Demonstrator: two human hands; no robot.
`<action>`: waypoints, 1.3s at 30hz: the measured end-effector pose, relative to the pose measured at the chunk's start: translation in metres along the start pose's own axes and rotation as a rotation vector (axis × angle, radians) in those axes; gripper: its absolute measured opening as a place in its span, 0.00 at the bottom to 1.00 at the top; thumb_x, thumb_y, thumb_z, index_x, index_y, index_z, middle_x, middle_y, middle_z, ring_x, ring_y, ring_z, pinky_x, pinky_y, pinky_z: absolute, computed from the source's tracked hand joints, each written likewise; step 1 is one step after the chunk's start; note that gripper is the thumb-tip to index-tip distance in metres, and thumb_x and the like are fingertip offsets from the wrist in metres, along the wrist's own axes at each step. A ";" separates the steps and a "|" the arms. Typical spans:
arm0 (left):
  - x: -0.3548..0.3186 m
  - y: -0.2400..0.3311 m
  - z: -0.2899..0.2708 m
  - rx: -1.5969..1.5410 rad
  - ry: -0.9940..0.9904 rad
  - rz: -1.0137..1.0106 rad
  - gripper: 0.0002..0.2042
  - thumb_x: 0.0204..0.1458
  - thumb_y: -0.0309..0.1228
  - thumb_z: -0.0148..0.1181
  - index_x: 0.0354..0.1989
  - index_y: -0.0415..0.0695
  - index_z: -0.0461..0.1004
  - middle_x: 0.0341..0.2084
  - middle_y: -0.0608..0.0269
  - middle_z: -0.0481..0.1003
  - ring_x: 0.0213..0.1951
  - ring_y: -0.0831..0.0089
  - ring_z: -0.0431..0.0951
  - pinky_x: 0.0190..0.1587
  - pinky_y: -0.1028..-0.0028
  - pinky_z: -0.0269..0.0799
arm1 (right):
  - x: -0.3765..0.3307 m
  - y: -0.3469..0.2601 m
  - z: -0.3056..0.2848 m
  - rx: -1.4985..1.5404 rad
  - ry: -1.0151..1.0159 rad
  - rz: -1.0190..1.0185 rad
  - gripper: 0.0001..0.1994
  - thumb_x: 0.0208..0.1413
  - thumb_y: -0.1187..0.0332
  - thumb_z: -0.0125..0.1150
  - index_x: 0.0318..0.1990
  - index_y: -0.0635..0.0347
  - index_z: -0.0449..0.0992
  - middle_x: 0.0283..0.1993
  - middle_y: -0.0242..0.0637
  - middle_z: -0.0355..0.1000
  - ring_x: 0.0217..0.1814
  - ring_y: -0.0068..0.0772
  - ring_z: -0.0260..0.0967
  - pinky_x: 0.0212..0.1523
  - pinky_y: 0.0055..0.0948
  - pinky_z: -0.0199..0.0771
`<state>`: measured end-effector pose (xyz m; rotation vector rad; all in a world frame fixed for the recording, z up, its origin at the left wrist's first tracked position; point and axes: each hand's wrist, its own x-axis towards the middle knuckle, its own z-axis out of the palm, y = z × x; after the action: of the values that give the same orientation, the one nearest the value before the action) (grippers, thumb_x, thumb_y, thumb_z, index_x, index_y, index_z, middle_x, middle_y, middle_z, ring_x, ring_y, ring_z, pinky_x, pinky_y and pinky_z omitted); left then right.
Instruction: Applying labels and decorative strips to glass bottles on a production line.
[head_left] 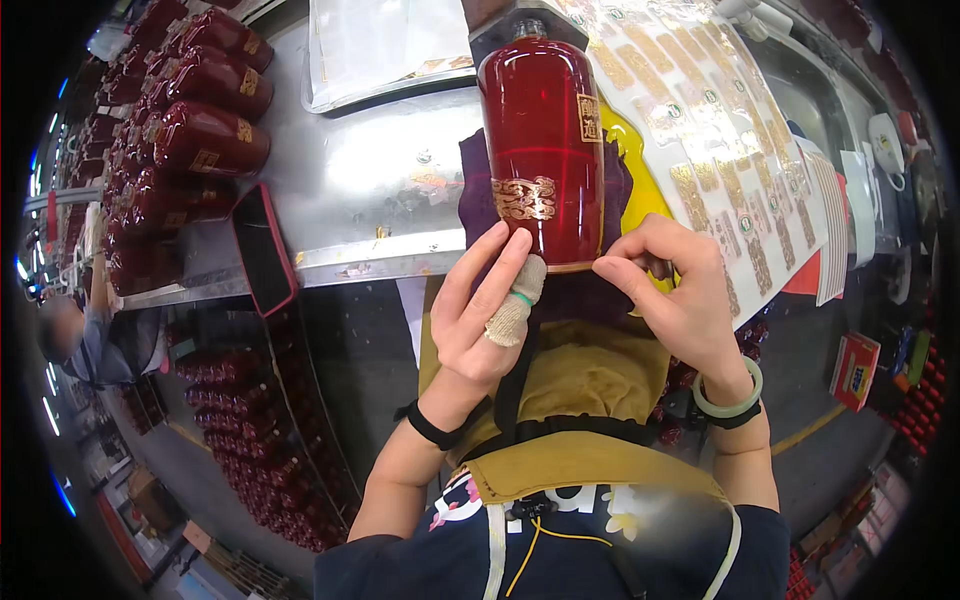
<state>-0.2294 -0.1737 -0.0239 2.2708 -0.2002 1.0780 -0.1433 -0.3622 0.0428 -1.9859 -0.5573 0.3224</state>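
A red glass bottle (541, 120) lies on its side on a dark purple cloth (476, 190), its neck pointing away from me. A gold patterned sticker (524, 198) sits near its base and a gold square label (590, 118) is on its right side. My left hand (490, 310) reaches out with fingers extended, the tips touching the bottle's lower part. One of its fingers is wrapped in beige cloth with a green band. Beside the base's right corner, my right hand (680, 285) has thumb and forefinger pinched together. Whatever may be between them is too small to tell.
Sheets of gold stickers (715, 120) lie to the right, over a yellow sheet (632, 160). A metal tray (390, 90) holds white sheets at the back. Several red bottles (210, 135) stand at the left, near a red-edged phone (264, 250). Another person (110, 340) is far left.
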 end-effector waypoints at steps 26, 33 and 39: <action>-0.002 0.008 -0.002 0.079 -0.031 0.021 0.15 0.47 0.11 0.69 0.45 0.27 0.81 0.47 0.47 0.82 0.52 0.51 0.81 0.52 0.62 0.82 | 0.001 -0.002 -0.001 -0.011 0.007 -0.003 0.08 0.55 0.73 0.72 0.31 0.68 0.80 0.25 0.38 0.73 0.26 0.27 0.67 0.30 0.28 0.66; 0.007 0.014 0.001 0.000 -0.057 0.008 0.08 0.50 0.15 0.68 0.39 0.35 0.84 0.48 0.50 0.82 0.54 0.50 0.79 0.53 0.60 0.80 | 0.002 0.003 0.002 0.005 0.027 -0.009 0.07 0.55 0.73 0.72 0.31 0.68 0.80 0.25 0.37 0.73 0.26 0.27 0.67 0.31 0.28 0.66; -0.002 -0.001 0.008 -0.032 0.124 -0.081 0.08 0.46 0.14 0.72 0.35 0.32 0.82 0.42 0.51 0.84 0.47 0.52 0.83 0.45 0.62 0.84 | 0.002 0.001 0.002 0.015 0.005 0.001 0.08 0.55 0.72 0.72 0.30 0.67 0.79 0.24 0.36 0.71 0.25 0.26 0.65 0.30 0.28 0.64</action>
<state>-0.2255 -0.1778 -0.0298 2.1565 -0.0736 1.1607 -0.1423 -0.3602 0.0415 -1.9725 -0.5489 0.3212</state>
